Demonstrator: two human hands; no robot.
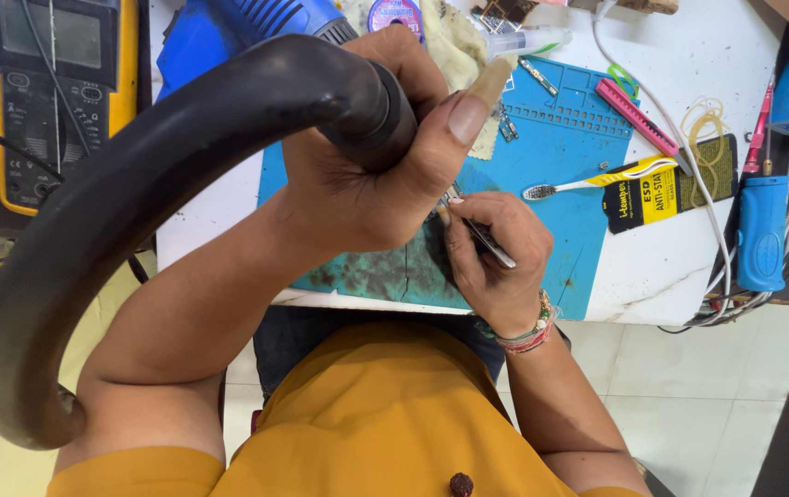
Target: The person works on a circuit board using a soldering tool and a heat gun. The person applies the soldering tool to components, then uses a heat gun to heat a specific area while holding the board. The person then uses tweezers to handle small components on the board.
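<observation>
A: Where does the work sit in the frame?

B: Just right of centre, low on the blue mat [578, 221], under both hands. The left hand [367, 175] is closed around the dark handle of a hot-air tool [371, 106], whose thick black hose [109, 230] loops off toward the lower left. The thumb sticks up past the handle.

A: And the other hand?

B: The right hand [495, 253] pinches a pair of slim metal tweezers [482, 235] between thumb and fingers, a narrow grip. Their long axis runs diagonally, from the lower right up toward the upper left, with the tips going in beneath the left fist.

A: So which way does the piece lie from that grip?

B: Up and to the left of the right fingers, where the tweezer tips meet the spot below the hot-air handle. The piece itself is hidden by the left hand, so one cannot tell what it is. The two hands are nearly touching there; the right hand looks the nearer through the tweezers.

A: What lies around them?

B: A toothbrush [587, 182] lies on the mat to the right, a yellow multimeter [54, 92] sits at the upper left, and a blue handheld tool [762, 230] lies at the right edge of the white table [670, 276].
</observation>
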